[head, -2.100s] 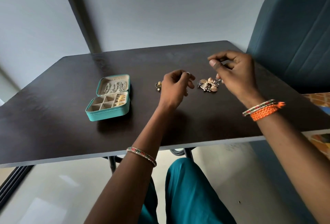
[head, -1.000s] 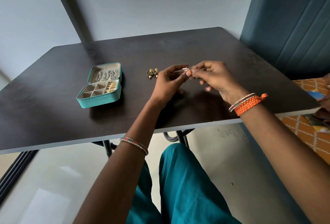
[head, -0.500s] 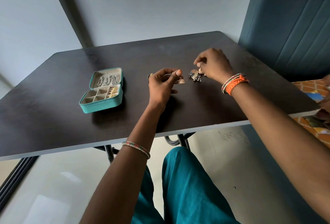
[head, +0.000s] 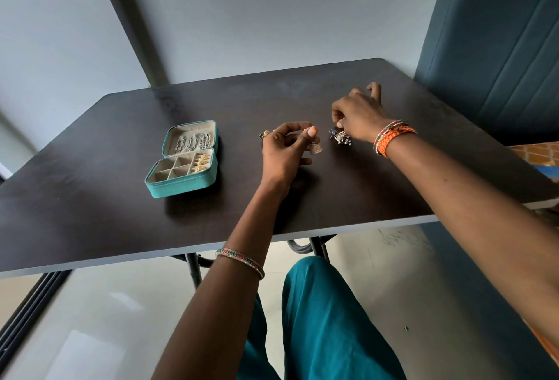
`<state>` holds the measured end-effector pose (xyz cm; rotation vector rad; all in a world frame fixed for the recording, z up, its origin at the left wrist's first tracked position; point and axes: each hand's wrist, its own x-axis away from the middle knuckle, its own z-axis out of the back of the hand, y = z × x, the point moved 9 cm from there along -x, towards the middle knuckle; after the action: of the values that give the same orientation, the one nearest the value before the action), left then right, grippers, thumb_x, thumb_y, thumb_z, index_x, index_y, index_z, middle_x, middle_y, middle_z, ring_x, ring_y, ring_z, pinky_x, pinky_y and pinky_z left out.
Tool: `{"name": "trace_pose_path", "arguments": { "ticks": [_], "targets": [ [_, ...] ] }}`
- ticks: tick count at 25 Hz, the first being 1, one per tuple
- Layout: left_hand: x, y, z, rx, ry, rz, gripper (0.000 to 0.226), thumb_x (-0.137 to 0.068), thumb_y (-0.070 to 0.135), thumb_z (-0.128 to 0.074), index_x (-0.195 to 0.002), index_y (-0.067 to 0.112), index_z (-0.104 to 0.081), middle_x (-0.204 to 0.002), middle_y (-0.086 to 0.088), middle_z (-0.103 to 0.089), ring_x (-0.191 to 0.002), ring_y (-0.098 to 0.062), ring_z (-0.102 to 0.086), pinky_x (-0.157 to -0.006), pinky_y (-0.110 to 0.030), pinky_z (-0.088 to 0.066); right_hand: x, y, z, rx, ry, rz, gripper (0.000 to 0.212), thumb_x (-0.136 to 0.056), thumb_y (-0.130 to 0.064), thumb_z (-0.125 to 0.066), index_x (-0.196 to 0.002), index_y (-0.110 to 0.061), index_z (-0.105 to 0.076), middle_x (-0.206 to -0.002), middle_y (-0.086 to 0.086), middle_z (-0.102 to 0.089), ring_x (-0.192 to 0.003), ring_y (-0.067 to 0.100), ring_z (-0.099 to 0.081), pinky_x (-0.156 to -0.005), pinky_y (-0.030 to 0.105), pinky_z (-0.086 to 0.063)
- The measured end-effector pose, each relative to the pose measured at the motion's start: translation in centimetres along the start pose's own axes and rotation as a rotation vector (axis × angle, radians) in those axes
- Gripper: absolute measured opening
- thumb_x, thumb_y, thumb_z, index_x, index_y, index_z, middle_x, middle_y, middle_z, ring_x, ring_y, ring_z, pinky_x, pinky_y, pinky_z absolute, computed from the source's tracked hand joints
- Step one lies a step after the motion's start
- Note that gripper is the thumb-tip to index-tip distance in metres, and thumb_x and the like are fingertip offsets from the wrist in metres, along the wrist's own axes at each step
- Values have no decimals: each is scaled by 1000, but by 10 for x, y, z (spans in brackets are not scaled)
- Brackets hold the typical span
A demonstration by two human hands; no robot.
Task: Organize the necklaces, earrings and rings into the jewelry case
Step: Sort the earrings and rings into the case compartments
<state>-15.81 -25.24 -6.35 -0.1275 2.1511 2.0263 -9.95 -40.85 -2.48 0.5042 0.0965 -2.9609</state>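
The left hand is now pinching one earring alone; the right hand has gone back, pinching the pile near the table's right edge.

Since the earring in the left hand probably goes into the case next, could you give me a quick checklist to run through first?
1. Jewelry case lid open: ok, it lies flat on the table.
2. Free compartments: ok, the four left cells look empty; gold pieces fill the right side.
3. Left hand has a hold: ok, thumb and finger pinch the bell-shaped earring.
4. Right hand out of the way: ok, it is at the loose pile, away from the case.
5. Path from hand to case: ok, bare tabletop between them.
6. Matching earring found: cannot tell, the pile is too small to read.
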Motion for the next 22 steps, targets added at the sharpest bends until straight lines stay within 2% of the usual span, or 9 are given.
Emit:
{"name": "trace_pose_path", "arguments": {
  "ticks": [3, 6, 9, 12, 14, 16, 19, 22],
  "targets": [
    [-1, 1, 3, 28, 20, 0, 8, -88, 17, -66, -91, 11, -61, -75, 0, -68, -58, -3, -63, -52, -19, -51, -3, 4, -6, 2, 19, 0, 15, -91, -9, -51, -99, -17, -60, -92, 4, -66, -114, 27, -48, -109, 50, -10],
    [-1, 1, 5, 74, 38, 7, 4, -87, 15, -66, -85, 15, -63, -69, 5, -69, -56, -3, -62, -54, -18, -51, 3, 12, 4, -18, 224, -55, 21, -92, -6, -45, -109, -15, -53, -89, 9, -67, -109, 31, -50, -106, 47, -14],
    [-1, 1, 9, 116, 66, 13, 2, -88, 15, -66, -85, 15, -66, -65, 7, -69, -54, -2, -58, -56, -17, -50, 15, 24, 25, -290, 402, -193, 26, -89, -4, -41, -102, -16, -60, -89, 3, -70, -102, 27, -57, -95, 38, -24],
    [2, 5, 14, 104, 77, -4, 4, -87, 16, -66, -87, 12, -68, -64, 8, -69, -51, -2, -56, -54, -16, -45, 25, 37, 33, -792, 446, -358, 25, -89, -2, -44, -89, -12, -66, -80, 2, -69, -77, 16, -64, -86, 36, -46],
    [12, 11, 17, 41, 70, -61, 8, -86, 15, -67, -91, 9, -70, -63, 9, -70, -50, -2, -56, -52, -15, -41, 41, 30, 31, -1196, 399, -439, 23, -91, 1, -48, -82, -10, -65, -72, 4, -65, -62, 8, -63, -69, 30, -53],
    [26, 14, 20, 16, 55, -93, 11, -86, 14, -66, -94, 8, -70, -64, 9, -70, -52, -3, -58, -55, -17, -44, 63, 9, 28, -1404, 241, -468, 22, -93, -1, -49, -81, -14, -63, -73, 3, -64, -58, 3, -63, -60, 18, -47],
    [42, 12, 27, 92, 22, -62, 15, -89, 8, -62, -102, 7, -68, -70, 6, -72, -64, -5, -65, -65, -19, -53, 95, -26, 19, -1471, 26, -436, 18, -94, -8, -52, -87, -19, -66, -79, 0, -69, -71, 8, -66, -66, 20, -45],
    [53, 9, 33, 152, -52, -13, 18, -91, 3, -56, -106, 7, -66, -75, 4, -73, -72, -6, -67, -73, -20, -56, 111, -55, 12, -1471, -32, -389, 19, -94, -9, -53, -89, -20, -68, -83, 1, -71, -75, 11, -67, -69, 22, -49]
  ]
}}
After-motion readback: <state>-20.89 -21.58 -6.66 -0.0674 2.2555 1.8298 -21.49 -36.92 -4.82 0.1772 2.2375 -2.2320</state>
